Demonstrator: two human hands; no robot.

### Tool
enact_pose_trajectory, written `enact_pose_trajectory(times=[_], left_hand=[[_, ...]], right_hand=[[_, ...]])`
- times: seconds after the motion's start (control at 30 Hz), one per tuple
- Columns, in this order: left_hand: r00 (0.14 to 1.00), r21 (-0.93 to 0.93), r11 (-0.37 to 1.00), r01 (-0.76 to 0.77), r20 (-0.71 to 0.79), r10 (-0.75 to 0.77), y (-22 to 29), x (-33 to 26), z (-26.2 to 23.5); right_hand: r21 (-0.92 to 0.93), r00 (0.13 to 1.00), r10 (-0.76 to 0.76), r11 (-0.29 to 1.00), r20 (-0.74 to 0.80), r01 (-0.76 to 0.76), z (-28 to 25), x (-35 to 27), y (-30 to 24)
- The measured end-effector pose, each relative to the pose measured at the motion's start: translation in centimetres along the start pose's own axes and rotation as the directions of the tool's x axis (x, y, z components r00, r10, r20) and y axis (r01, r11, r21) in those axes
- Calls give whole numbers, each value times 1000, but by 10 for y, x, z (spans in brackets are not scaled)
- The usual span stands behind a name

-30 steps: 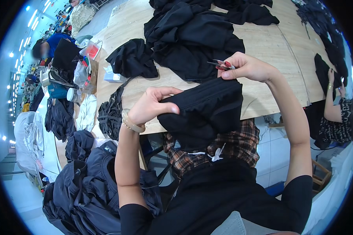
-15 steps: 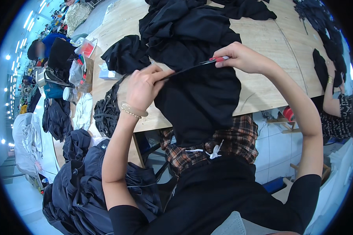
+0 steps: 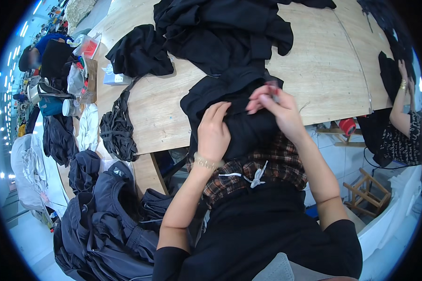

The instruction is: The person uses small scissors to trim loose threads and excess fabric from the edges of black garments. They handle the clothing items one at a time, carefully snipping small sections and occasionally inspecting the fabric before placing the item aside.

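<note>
A black garment (image 3: pixel 239 112) lies under both hands at the near edge of a pale, light-brown wooden table (image 3: pixel 323 70). A larger heap of black clothes (image 3: pixel 220 28) sits farther back on the table, with another black bundle (image 3: pixel 138 54) to its left. Below the table edge, brown-and-red plaid trousers (image 3: pixel 262 171) with a white drawstring show beneath a black top (image 3: pixel 262 234). The left hand (image 3: pixel 214 133) wears a gold-coloured bracelet (image 3: pixel 204 162). Left of the table, dark navy clothes (image 3: pixel 103 220) pile up beside a red-lidded clear box (image 3: pixel 86 47).
</note>
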State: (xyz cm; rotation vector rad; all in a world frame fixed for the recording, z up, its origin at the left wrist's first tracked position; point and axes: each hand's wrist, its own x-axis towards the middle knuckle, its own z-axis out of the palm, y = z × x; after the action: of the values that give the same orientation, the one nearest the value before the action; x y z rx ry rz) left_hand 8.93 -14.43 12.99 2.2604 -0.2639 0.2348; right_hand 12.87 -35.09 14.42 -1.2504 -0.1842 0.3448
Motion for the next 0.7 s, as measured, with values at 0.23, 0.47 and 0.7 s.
enact_pose_trajectory(times=[0.23, 0.47, 0.7], left_hand=[[994, -427, 900, 90, 101, -51, -79, 38, 22], [994, -78, 992, -100, 38, 103, -65, 27, 39], [970, -542, 828, 143, -88, -225, -76, 33, 37]], right_hand=[[-67, 987, -23, 998, -162, 13, -36, 54, 58], [-57, 990, -56, 997, -127, 49, -38, 44, 70], [-107, 994, -46, 994, -94, 36, -40, 45, 68]])
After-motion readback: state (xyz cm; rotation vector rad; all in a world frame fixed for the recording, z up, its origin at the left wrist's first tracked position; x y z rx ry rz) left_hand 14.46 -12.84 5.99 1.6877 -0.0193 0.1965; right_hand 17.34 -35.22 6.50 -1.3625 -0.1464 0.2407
